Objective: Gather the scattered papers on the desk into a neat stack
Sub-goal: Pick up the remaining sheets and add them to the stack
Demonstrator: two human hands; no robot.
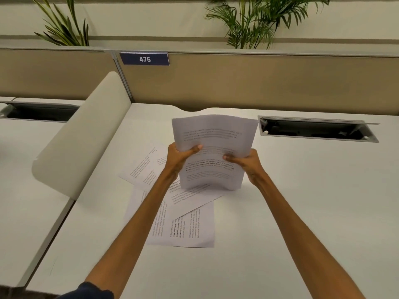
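Bundle of white printed paper sheets stands upright, bottom edge on the white desk top, bowed a bit. Left hand grips its left edge, thumb on front; right hand grips right edge likewise. Loose white printed sheets lie flat & overlapping at angles just in front & to the left. Beige rounded divider panel at left; open black cable slot at right, near the beige back partition w/ blue "475" label.

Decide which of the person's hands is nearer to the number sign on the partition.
Left. The left hand grips the paper bundle almost below the number sign; the right hand holds its far side, further right.
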